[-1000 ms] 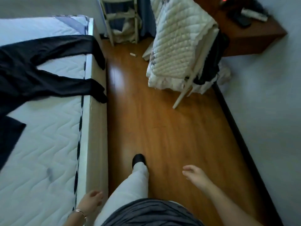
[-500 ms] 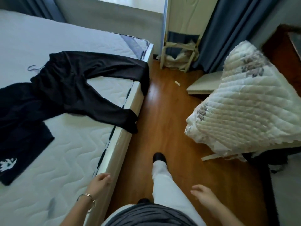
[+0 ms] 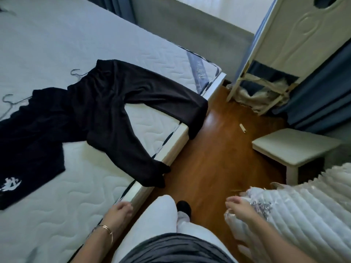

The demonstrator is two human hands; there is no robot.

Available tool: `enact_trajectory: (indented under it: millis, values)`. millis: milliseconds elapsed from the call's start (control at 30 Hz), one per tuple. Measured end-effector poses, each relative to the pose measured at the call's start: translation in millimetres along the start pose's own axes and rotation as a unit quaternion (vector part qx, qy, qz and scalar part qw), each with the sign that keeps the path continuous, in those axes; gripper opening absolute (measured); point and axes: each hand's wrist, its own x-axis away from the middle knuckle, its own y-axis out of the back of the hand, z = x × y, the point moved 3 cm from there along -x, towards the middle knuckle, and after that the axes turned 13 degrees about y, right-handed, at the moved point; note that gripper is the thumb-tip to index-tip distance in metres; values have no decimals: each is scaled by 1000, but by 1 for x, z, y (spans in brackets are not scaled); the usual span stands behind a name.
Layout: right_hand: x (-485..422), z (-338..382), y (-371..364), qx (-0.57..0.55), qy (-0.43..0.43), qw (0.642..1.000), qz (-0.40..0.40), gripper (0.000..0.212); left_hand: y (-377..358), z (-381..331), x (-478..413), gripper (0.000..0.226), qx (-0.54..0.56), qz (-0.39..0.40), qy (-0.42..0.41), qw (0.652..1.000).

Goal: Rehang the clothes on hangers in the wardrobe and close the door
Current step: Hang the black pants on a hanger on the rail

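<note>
Draping off the white quilted mattress [image 3: 57, 50], black fabric trousers [image 3: 117, 95] were seen. Left hand [image 3: 120, 210] and right hand [image 3: 241, 208] were held slack, grips apart.

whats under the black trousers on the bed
Black trousers lie on the quilted mattress. A wire hanger hook pokes out at the waistband; the rest of the hanger is covered.

One cam, head-worn, wide-angle, pitched fwd and steeply down from standing height. Bed [image 3: 76, 205] fills 8 to 12 o'clock, wood floor [image 3: 209, 168] runs from centre twd 1 o'clock, wearer's own legs [image 3: 157, 215] sit closest at 6 o'clock (straight edges bow near frame borders).
</note>
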Motion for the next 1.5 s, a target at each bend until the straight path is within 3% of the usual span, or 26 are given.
enact_trajectory:
  millis: [100, 233, 367, 500, 700, 867, 1033, 1267, 1367, 1500]
  values:
    - [-42, 55, 16, 12, 43, 999, 3, 29, -3, -32, -14, 11, 25, -13, 9, 1000]
    - [-83, 91, 17, 34, 44, 998, 31, 29, -5, -51, -41, 29, 28, -9, 58, 998]
    - [-109, 114, 13, 102, -7, 992, 72, 30, -5, -76, -52, 16, 36, 2, 113, 993]
    - [-140, 154, 19, 164, -2, 982, 94, 36, 5, -113, -64, 10, 86, -5, 124, 989]
    - [-205, 228, 28, 228, 35, 965, 125, 29, 27, -199, -80, 19, 139, -48, 66, 987]
    - [-266, 300, 22, 309, 50, 928, 202, 20, 47, -259, -94, 23, 192, -88, 35, 977]
    - [-329, 384, -4, 366, 109, 889, 252, 26, 62, -319, -126, 24, 232, -123, 37, 964]
    - [-424, 516, -124, 414, 269, 822, 284, 34, 106, -415, -235, 35, 134, -209, -4, 969]
    - [-461, 570, -190, 392, 340, 806, 284, 32, 134, -449, -287, 47, 38, -265, -34, 963]
    - [-496, 634, -272, 386, 434, 769, 268, 32, 159, -453, -358, 66, -148, -318, 15, 936]
